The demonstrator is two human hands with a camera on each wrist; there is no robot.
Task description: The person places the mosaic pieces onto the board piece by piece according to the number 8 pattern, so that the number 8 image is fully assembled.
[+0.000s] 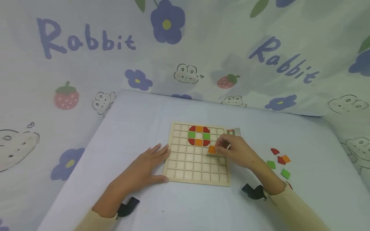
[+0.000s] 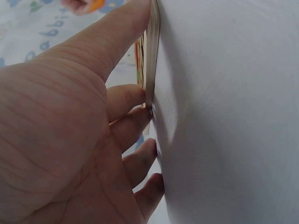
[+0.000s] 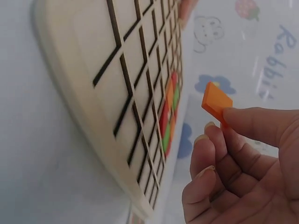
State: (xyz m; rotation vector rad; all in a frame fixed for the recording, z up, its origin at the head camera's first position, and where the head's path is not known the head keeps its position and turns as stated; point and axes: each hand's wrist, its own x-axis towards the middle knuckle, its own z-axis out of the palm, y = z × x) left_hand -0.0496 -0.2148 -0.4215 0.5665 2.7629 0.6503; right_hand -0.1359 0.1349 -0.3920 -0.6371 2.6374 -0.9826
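A wooden grid board (image 1: 188, 165) lies flat on the table, with a ring of red, orange and green pieces (image 1: 191, 134) set in its upper cells. My right hand (image 1: 235, 150) pinches an orange square tile (image 1: 212, 149) between thumb and fingers above the board's right half. In the right wrist view that tile (image 3: 216, 99) is held up by one edge, apart from the grid. My left hand (image 1: 144, 168) rests at the board's left edge with fingers spread; in the left wrist view the thumb and fingertips (image 2: 133, 95) touch the board's side.
Loose tiles lie to the right: a red quarter-round (image 1: 275, 151), green squares (image 1: 285, 174), an orange piece (image 1: 286, 158) and another red piece (image 1: 281, 161). A small pattern card (image 1: 237, 131) sits by the board's upper right corner, partly behind my right hand. Patterned cloth (image 1: 162, 54) hangs behind.
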